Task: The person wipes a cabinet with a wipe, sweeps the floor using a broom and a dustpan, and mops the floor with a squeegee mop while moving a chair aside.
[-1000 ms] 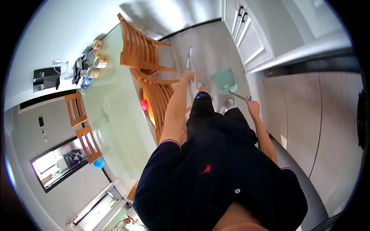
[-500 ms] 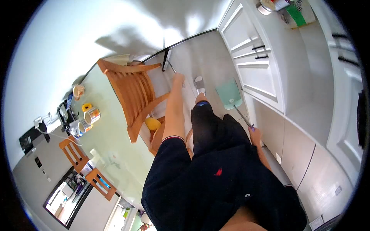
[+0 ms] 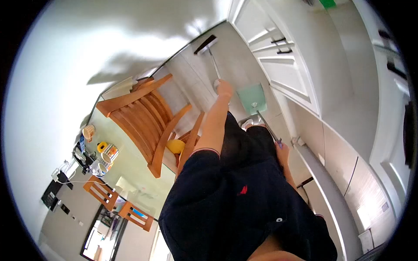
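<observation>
The broom [image 3: 206, 45] was in play, its head at twelve o'clock, close to the wall! Nearest in, around three, the right hand [image 3: 282, 151] had its fingers curled about the dustpan's handle, and the green dustpan [image 3: 252, 98] sat open at two. Up past it, just after twelve, the left hand [image 3: 224, 88] was closed in a fist round the broom's shaft. Over at nine stood a wooden chair [image 3: 138, 125], cups [image 3: 110, 152] on the table [image 3: 126, 164] beyond, and white cabinet doors [image 3: 285, 74] at one!
</observation>
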The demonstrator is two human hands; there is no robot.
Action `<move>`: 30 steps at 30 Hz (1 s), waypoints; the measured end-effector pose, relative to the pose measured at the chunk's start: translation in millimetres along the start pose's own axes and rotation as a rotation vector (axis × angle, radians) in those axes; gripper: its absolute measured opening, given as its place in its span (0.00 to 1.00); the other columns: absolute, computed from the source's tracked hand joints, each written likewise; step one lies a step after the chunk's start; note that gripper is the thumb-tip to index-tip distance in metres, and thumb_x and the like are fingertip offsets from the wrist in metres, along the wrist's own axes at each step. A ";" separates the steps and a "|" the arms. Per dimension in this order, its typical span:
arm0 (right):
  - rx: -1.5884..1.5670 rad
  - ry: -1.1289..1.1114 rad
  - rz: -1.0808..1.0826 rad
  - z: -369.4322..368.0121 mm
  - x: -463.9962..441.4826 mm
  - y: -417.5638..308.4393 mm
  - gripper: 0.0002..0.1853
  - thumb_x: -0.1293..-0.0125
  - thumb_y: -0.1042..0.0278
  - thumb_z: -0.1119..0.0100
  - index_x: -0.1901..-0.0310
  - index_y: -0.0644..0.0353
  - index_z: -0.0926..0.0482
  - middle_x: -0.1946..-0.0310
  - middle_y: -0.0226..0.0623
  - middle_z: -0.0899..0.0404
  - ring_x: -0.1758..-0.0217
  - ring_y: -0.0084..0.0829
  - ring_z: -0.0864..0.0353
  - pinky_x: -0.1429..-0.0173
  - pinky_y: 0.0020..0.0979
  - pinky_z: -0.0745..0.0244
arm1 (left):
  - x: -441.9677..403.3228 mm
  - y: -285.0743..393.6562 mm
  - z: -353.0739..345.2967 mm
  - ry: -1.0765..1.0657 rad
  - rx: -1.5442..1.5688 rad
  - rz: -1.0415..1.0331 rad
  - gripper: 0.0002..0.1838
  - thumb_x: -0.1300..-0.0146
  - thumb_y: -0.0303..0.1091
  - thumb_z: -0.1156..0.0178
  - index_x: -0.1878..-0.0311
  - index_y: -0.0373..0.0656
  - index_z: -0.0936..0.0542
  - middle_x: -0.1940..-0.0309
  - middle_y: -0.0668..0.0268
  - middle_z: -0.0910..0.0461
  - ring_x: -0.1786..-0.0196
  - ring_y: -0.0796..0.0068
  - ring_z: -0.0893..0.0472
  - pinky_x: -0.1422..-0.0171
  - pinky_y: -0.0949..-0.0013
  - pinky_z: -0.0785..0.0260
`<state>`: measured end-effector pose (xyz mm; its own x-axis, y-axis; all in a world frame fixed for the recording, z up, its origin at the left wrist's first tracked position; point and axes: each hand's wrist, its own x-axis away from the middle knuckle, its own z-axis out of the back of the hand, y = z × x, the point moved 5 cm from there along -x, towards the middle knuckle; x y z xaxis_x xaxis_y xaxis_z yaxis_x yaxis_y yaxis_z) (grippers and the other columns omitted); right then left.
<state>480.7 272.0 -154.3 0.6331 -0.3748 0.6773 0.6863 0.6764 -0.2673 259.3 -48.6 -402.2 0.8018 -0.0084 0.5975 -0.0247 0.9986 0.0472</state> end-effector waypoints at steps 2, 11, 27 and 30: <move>-0.024 0.024 0.022 2.7 6.5 9.4 0.22 0.39 0.51 0.43 0.68 0.69 0.21 0.76 0.52 0.23 0.72 0.44 0.22 0.65 0.41 0.32 | 31.2 3.2 23.6 -0.009 0.305 0.136 0.22 0.41 0.42 0.47 0.46 0.41 0.22 0.47 0.50 0.25 0.47 0.59 0.23 0.46 0.54 0.31; -0.064 0.116 0.136 25.6 1.6 59.6 0.22 0.39 0.52 0.43 0.70 0.69 0.23 0.77 0.52 0.23 0.73 0.46 0.23 0.67 0.41 0.34 | 156.3 6.9 -69.2 -0.264 0.531 0.312 0.22 0.41 0.41 0.48 0.46 0.40 0.33 0.57 0.48 0.22 0.51 0.47 0.22 0.53 0.51 0.27; 0.092 0.050 0.129 52.9 -21.2 219.1 0.21 0.40 0.53 0.41 0.75 0.68 0.26 0.80 0.50 0.27 0.76 0.41 0.28 0.69 0.41 0.35 | -2.2 56.4 -32.8 0.210 0.515 0.282 0.24 0.37 0.35 0.54 0.41 0.28 0.35 0.58 0.48 0.21 0.55 0.51 0.19 0.55 0.54 0.25; 0.223 -0.004 0.037 48.3 -32.8 243.6 0.21 0.39 0.52 0.42 0.72 0.68 0.25 0.83 0.42 0.29 0.78 0.35 0.30 0.71 0.37 0.37 | -83.3 50.9 -103.7 0.123 0.657 0.360 0.24 0.37 0.37 0.52 0.42 0.31 0.32 0.53 0.51 0.22 0.55 0.55 0.19 0.54 0.55 0.26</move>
<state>609.8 479.7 -208.4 0.6547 -0.3452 0.6724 0.5663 0.8132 -0.1339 253.2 8.4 -532.6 0.7366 0.3564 0.5748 -0.6174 0.7014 0.3563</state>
